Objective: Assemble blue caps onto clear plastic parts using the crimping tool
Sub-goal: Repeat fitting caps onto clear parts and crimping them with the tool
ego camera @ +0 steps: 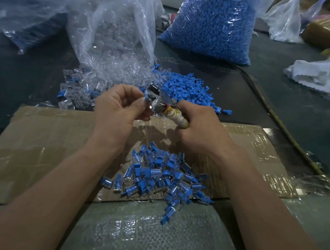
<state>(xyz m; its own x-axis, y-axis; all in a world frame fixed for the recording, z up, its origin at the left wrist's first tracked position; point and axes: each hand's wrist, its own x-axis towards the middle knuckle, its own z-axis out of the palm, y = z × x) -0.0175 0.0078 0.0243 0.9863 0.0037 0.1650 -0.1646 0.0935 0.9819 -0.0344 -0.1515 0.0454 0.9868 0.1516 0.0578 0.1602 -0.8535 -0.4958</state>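
At the centre of the frame the left hand point(115, 110) pinches a small clear plastic part point(147, 96) between thumb and curled fingers point(140, 106), holding it at the shiny metal head of the crimping tool point(158, 104). The right hand point(198, 126) is wrapped tight round the tool's handle, which is bound in yellowish tape. Whether a cap already sits on the part cannot be told.

The part is probably very light, rigid and smooth, so it may slip or pop out under pressure. It looks best held by its side walls, fingertips clear of the closing metal. The taped handle should give a firm, non-slip hold.

A heap of loose blue plastic caps point(187, 89) lies just above the hands, and spare clear plastic pieces point(79, 93) spill from a transparent bag point(115, 26) at upper left. Finished blue-and-clear assemblies point(157, 178) are piled at lower centre on a flat brown cardboard sheet point(45, 137).
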